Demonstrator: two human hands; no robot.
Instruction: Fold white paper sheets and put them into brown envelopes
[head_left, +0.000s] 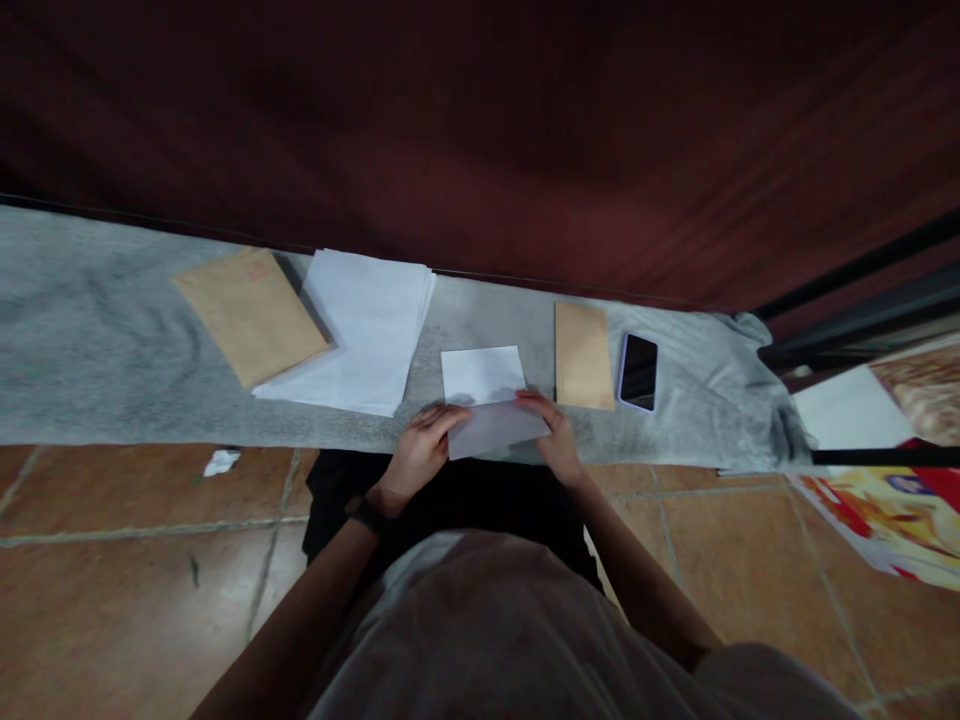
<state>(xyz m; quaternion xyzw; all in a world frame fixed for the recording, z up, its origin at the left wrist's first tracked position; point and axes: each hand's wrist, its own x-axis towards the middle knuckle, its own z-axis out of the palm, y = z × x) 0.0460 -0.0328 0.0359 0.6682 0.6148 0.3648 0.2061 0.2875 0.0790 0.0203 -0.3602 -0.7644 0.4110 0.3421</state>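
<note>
A white sheet of paper [484,385] lies on the grey cloth-covered surface [97,350] in front of me, its near part folded up. My left hand [418,450] grips the folded flap at its left edge with curled fingers. My right hand [551,432] pinches the flap at its right edge. A small brown envelope [583,355] lies just right of the sheet, and a black phone [638,372] lies beyond it.
A stack of white paper [360,335] and a large brown envelope [250,312] lie at the left. A dark red curtain [480,130] hangs behind. A paper scrap [222,461] lies on the tiled floor. Colourful printed sheets [892,510] sit at right.
</note>
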